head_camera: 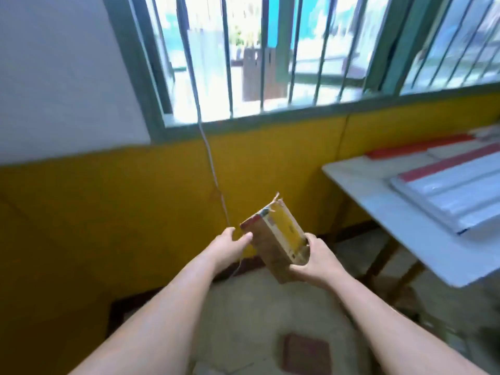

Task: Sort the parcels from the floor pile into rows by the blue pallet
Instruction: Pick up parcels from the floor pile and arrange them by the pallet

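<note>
A small cardboard parcel [273, 239] with yellow tape and a red end is held up in front of me, tilted with its far end higher. My right hand [315, 259] grips its near lower end, fingers curled under it. My left hand [232, 244] is at its left side, thumb touching the upper left corner. The image is blurred. No floor pile and no blue pallet are in view.
A white folding table [384, 212] stands at the right, carrying flat white and red packages [443, 190]. A yellow and white wall [108, 198] with a barred window [270, 63] lies ahead. A thin cable [213, 171] hangs down the wall. A dark red tile [305, 353] marks the floor below.
</note>
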